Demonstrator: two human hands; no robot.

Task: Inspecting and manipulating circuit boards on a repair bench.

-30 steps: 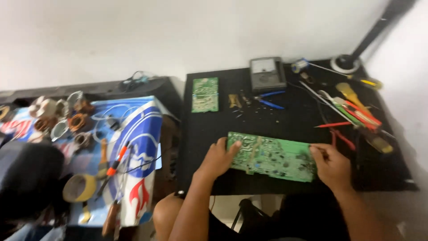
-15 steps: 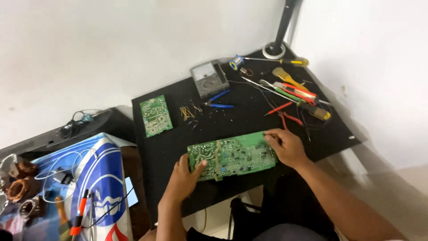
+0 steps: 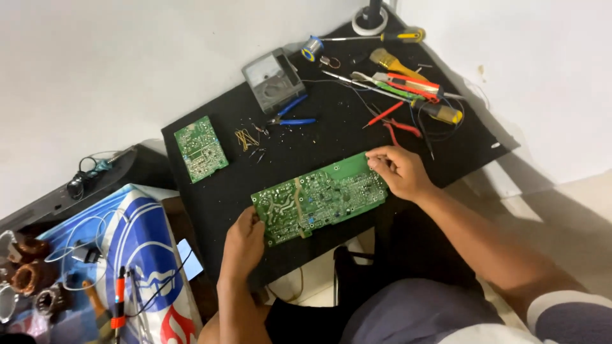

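Near the front edge of the black work mat [image 3: 331, 146] I see the large green circuit board [image 3: 319, 197] lying flat, solder side up, slightly skewed so its right end sits farther away. My left hand [image 3: 243, 241] has its fingers curled over the board's near-left corner, pinching the edge; my right hand [image 3: 400, 171] grips the far-right corner between thumb and fingertips. Both hands are closed on the board, nothing else in them. I judge it light and stiff, but brittle under bending, with sharp solder points and a tan strip across the middle, so the bare edges and corners are the safe places to hold. A smaller green board [image 3: 201, 148] lies apart at the far left, blue-handled pliers [image 3: 290, 114] and a grey meter [image 3: 273, 78] beyond
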